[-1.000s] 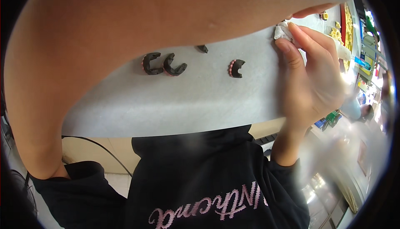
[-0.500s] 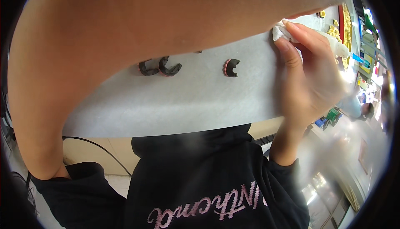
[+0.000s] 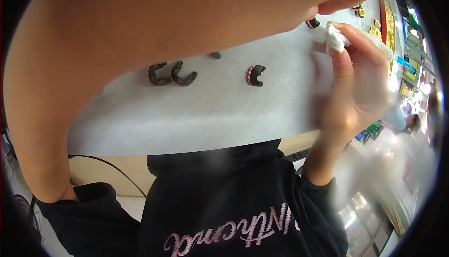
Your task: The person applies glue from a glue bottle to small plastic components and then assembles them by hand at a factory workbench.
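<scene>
While my left forearm (image 3: 154, 37) stretches across the top of the view, close to the camera and blocking much of it, my right hand (image 3: 355, 93) is raised at the right side with its fingers (image 3: 343, 65) closed around a small white wad of tissue or cloth (image 3: 334, 39). The wad is pinched near my fingertips, above the far right part of the grey worktop (image 3: 196, 117). My left hand (image 3: 341, 2) is mostly out of sight at the upper right; only a pinkish fingertip shows beside the wad, and I cannot tell whether those fingers are open or closed. Just under that fingertip sits a small dark piece with pink teeth (image 3: 313, 23), partly hidden, and I cannot tell whether the hand touches it.

On the worktop lie several small black curved pieces. Two of them (image 3: 170, 74) rest side by side to the left, touching or nearly so, and the left one shows a pink edge. A third black curved piece with a pink toothed rim (image 3: 257, 75) lies apart to their right. A tiny dark bit (image 3: 215, 55) sits just below my forearm, between them. Yellow items (image 3: 374, 30) are at the far right edge. My dark hooded top (image 3: 234, 201) fills the lower view.
</scene>
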`<state>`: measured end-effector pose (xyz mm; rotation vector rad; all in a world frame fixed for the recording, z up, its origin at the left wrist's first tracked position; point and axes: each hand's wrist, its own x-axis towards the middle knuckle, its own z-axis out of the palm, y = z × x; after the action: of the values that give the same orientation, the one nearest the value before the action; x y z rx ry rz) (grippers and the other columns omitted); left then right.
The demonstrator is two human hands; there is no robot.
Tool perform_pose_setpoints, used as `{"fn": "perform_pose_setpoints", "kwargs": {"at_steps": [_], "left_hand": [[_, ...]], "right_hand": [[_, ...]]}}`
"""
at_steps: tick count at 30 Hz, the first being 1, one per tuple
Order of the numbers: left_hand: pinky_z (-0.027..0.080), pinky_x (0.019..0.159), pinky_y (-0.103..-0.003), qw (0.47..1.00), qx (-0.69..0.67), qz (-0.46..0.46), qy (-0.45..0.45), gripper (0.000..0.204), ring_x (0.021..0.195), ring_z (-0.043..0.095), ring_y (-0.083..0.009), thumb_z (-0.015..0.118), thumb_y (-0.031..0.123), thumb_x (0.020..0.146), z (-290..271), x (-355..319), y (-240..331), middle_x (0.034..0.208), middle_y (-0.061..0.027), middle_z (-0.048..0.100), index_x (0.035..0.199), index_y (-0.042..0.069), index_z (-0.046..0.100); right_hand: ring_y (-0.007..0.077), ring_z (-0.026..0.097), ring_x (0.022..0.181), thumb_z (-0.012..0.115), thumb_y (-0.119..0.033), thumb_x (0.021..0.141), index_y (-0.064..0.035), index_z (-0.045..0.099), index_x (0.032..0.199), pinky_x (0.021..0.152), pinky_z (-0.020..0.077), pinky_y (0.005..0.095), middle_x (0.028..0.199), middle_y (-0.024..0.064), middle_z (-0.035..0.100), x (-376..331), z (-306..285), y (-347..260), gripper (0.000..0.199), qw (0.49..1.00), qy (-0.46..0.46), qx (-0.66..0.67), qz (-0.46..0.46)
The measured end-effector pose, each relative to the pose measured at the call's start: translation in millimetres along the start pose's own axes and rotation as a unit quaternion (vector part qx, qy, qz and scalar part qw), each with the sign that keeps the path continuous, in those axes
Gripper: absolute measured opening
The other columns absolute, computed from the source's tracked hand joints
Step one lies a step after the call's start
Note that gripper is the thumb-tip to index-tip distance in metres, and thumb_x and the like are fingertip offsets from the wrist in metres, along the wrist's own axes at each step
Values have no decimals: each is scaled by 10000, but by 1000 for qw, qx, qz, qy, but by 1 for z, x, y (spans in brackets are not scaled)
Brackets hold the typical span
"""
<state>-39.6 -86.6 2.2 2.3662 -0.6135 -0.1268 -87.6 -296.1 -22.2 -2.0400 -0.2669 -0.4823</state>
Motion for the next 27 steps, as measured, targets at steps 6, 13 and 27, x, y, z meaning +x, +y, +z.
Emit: {"fn": "perform_pose_setpoints", "kwargs": {"at_steps": [6, 13, 27], "left_hand": [[422, 741, -290, 1000, -8, -23, 16, 176, 850, 613, -176, 744, 20, 739, 2, 2, 4, 895, -36, 693, 903, 26, 683], [420, 726, -282, 999, -8, -35, 30, 189, 841, 620, -165, 756, 18, 740, 4, 12, 19, 898, -28, 698, 916, 30, 687], [406, 703, -260, 994, -16, 84, 63, 228, 834, 634, -135, 791, 24, 732, 15, 41, 24, 908, -8, 710, 937, 39, 694]], "right_hand": [[206, 658, 943, 631, 82, 902, 106, 634, 1113, 858, 525, 283, 1107, 209, 688, -1, 2, -9, 213, 996, 34, -78, -26], [331, 693, 996, 708, 190, 772, 76, 484, 1188, 769, 594, 325, 1086, 216, 625, -10, -2, -6, 486, 998, 17, -42, -36], [299, 706, 1023, 681, 202, 796, 40, 452, 1214, 809, 608, 325, 1086, 159, 618, -9, -4, -6, 503, 999, 12, 0, 30]]}}
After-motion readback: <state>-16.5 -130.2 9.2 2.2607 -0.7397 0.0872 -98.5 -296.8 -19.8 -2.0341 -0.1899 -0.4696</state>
